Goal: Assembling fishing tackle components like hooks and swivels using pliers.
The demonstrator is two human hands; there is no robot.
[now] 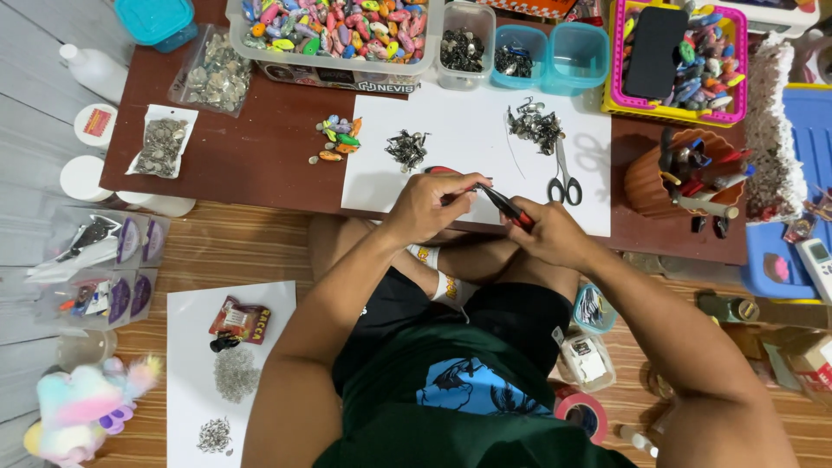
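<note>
I see the low brown table (260, 156) first, with a white sheet (468, 121) spread on it. Along its far edge stands a clear tub (334, 61) of bright lures, and a pink basket (676, 111) sits at the right. Over the sheet's near edge my left hand (429, 208) is curled, fingers pinched narrow on something too small for me to tell. My right hand (550, 234) is closed around red-handled pliers (507, 206), whose tip points toward the left fingers. Scissors (563, 178) lie just beyond, near two small heaps of metal hooks (536, 126).
</note>
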